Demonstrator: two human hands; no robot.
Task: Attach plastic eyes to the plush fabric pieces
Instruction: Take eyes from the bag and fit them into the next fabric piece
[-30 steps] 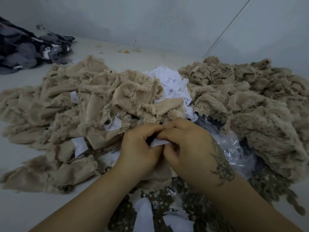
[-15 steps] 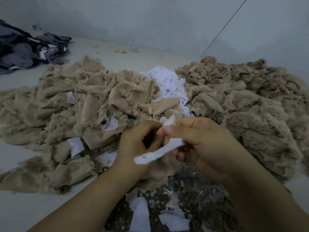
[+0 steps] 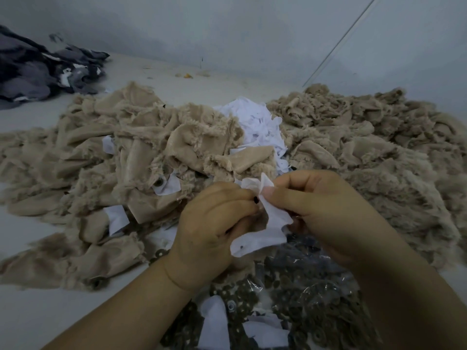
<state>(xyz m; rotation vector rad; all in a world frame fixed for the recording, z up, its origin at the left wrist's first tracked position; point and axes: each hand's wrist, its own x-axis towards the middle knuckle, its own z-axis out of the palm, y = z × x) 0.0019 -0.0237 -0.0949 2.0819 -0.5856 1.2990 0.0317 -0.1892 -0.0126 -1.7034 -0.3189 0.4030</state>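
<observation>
Fingers (image 3: 283,198) of both hands pinching white fabric strip (image 3: 262,233) above washer-filled plastic bag (image 3: 310,281).

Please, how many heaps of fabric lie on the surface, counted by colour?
Beige plush heaps: 2
White heap: 1
Dark grey heap: 1
Total: 4
</observation>
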